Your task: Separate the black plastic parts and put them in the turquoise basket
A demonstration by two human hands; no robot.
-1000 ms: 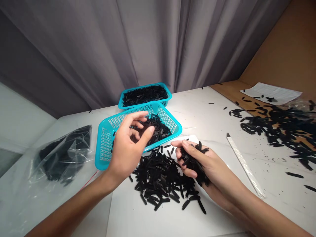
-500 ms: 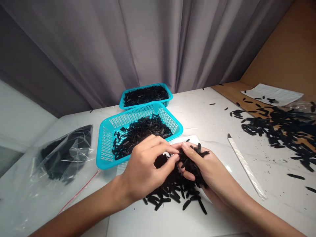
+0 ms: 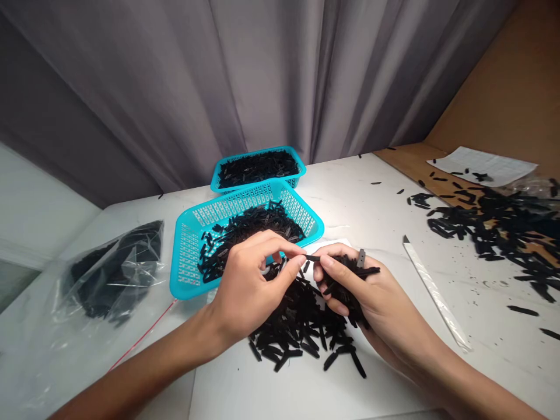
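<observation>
My left hand pinches one end of a thin black strip between thumb and forefinger. The strip's other end lies at the thumb of my right hand. A bunch of small black strips fills my right hand, its fingers curled round them. One piece stands up from the bunch and shows small holes. Beneath both hands, a loose heap of black strips lies on a white sheet. Just beyond my left hand is a turquoise basket, partly filled with similar strips.
Behind stands a second turquoise basket full of black strips. A clear plastic bag of black pieces lies at left. On the right are a white-handled knife, scattered black strips, a paper sheet and cardboard. A grey curtain hangs behind.
My left hand has drawn slightly left, away from my right fingers. A single strip now shows stretched between the two hands.
</observation>
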